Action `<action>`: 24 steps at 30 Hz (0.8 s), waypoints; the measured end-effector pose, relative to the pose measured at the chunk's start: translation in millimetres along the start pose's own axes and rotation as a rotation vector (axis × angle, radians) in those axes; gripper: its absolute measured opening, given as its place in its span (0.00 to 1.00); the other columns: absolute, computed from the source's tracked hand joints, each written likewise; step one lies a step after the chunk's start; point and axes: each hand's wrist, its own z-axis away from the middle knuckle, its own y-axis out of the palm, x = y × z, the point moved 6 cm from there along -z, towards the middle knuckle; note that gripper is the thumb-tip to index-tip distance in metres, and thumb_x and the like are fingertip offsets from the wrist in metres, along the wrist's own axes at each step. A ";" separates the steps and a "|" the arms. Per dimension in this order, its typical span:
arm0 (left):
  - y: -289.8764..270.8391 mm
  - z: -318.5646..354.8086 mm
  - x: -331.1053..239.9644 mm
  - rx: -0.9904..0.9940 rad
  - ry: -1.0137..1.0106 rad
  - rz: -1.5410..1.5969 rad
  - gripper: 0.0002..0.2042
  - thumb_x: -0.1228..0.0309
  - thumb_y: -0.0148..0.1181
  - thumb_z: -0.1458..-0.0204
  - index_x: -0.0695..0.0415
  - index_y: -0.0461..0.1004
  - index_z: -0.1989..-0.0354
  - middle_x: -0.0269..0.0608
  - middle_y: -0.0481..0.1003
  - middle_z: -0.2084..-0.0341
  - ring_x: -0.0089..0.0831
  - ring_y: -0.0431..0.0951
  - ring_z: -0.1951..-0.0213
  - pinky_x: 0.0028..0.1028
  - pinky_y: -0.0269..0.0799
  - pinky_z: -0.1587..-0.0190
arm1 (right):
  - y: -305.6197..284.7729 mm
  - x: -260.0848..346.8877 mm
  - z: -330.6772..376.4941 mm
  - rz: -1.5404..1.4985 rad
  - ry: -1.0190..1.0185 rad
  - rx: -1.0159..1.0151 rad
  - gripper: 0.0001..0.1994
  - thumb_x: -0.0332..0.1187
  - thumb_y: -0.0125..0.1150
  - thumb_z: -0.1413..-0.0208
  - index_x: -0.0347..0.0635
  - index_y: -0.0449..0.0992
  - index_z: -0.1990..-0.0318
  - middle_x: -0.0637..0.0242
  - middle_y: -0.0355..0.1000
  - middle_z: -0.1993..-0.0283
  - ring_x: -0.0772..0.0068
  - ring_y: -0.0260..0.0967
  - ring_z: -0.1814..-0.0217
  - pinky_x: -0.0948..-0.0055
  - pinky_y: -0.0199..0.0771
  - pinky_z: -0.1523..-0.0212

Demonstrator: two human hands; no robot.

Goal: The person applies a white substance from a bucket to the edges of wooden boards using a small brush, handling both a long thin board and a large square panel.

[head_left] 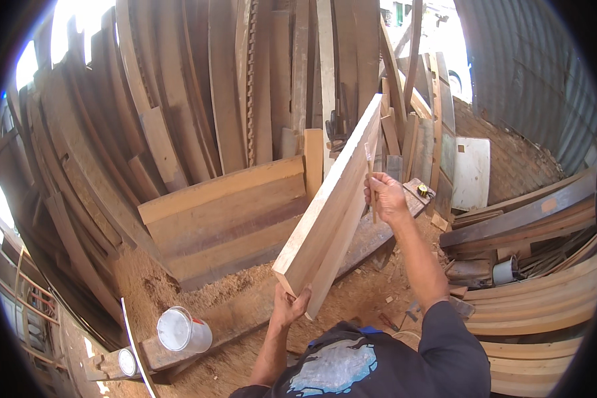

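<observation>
I hold a thick pale wooden plank (325,205) raised at a slant in front of me, its far end up and its near end low. My left hand (289,306) grips the lower near end from underneath. My right hand (385,196) presses against the plank's right edge about midway up and pinches a thin stick, perhaps a pencil (371,192), against the wood.
Many long dark boards (199,86) lean against the back wall. Wide planks (225,212) lie stacked on a sawdust-covered bench (239,312). A white plastic tub (182,330) stands at lower left. Curved planks (537,312) pile up at right; corrugated metal wall (530,73) behind.
</observation>
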 end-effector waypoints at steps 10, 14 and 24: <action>-10.5 5.1 8.9 0.026 -0.050 -0.041 0.18 0.76 0.61 0.47 0.65 0.73 0.47 0.38 0.77 0.56 0.26 0.75 0.54 0.29 0.72 0.51 | 71.8 39.3 69.8 0.434 -0.185 0.222 0.04 0.29 0.62 0.38 0.41 0.82 0.61 0.66 0.78 0.67 0.79 0.73 0.69 0.70 0.77 0.63; -6.3 3.6 -5.5 -0.020 -0.019 -0.009 0.14 0.77 0.58 0.46 0.67 0.75 0.52 0.40 0.79 0.62 0.25 0.77 0.61 0.28 0.75 0.58 | 94.9 109.1 71.0 1.408 -1.016 0.170 0.06 0.28 0.60 0.39 0.41 0.84 0.60 0.62 0.80 0.65 0.68 0.76 0.62 0.60 0.78 0.57; -1.1 -0.1 24.1 -0.019 -0.049 -0.029 0.17 0.74 0.62 0.48 0.67 0.74 0.50 0.44 0.80 0.62 0.28 0.79 0.59 0.31 0.76 0.56 | 123.9 138.1 88.8 1.633 -0.816 0.378 0.08 0.25 0.60 0.43 0.37 0.83 0.59 0.53 0.77 0.65 0.49 0.76 0.60 0.60 0.77 0.54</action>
